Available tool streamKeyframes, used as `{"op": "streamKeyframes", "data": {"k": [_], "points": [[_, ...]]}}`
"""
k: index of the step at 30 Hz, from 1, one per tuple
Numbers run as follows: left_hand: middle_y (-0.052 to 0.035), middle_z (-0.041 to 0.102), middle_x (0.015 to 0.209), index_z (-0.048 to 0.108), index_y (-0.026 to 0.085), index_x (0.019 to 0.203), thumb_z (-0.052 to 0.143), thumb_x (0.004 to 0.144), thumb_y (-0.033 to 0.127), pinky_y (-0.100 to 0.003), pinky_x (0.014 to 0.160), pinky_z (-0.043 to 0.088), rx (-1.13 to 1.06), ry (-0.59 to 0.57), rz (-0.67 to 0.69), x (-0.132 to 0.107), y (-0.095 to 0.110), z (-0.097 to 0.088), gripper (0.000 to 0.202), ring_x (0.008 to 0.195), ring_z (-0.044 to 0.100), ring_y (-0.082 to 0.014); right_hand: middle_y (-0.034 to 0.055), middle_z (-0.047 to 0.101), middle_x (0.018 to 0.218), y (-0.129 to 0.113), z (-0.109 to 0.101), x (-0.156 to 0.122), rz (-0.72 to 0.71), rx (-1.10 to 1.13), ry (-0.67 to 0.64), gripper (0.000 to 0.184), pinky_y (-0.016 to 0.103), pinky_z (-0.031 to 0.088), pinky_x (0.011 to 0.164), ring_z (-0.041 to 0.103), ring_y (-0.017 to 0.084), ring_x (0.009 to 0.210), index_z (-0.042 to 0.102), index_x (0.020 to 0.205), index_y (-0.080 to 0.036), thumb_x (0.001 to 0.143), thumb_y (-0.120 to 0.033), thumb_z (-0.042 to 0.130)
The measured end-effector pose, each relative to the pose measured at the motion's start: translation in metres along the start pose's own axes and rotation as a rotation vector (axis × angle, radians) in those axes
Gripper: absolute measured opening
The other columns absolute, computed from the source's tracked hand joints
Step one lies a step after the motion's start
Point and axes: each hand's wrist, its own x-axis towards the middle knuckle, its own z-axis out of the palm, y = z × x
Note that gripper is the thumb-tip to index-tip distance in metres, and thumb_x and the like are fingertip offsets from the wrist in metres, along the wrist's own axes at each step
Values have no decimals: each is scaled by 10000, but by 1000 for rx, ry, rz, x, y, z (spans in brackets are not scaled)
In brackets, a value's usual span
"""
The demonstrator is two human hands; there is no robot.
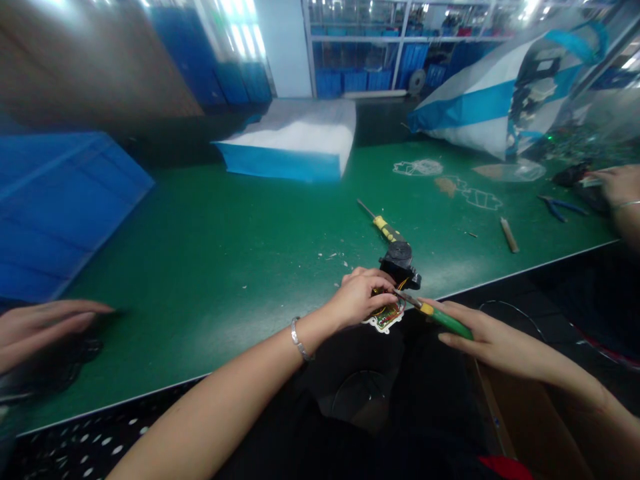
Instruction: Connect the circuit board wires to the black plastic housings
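Note:
My left hand (360,297) is closed around a small circuit board (386,319) with coloured wires, held at the near edge of the green table (225,267). A black motor part (399,263) sits right behind the board. My right hand (480,333) grips a green-handled screwdriver (440,317), its tip touching the board next to my left fingers. A silver bracelet (299,340) circles my left wrist.
A yellow-handled screwdriver (383,225) lies behind the motor part. Blue pliers (559,207) and a small stick (509,235) lie to the right. Another person's hand (617,187) works at far right, another hand (45,327) at far left. A white-blue bag (295,143) and blue crate (55,200) stand behind.

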Motion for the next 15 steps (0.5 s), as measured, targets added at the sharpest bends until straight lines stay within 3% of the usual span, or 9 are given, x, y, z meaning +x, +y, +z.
{"op": "streamKeyframes", "data": {"k": [9,15], "points": [[9,636,1138,684,270,933,556,878,421,-400,983,351,4,-1,24,1,0,0,205,1087,512,-214,6,379,1470,-2,0,2,-16,47,-36,634,457,252,1133,375,278,1329,310,1455,-305,878,-470,515],[13,632,1139,686,273,928,547,879,434,-401,969,361,9,9,8,0,-1,2,218,1074,504,-223,15,526,1356,-7,4,9,10,106,6,604,465,339,1078,492,302,1227,414,1407,-284,855,-499,532]]}}
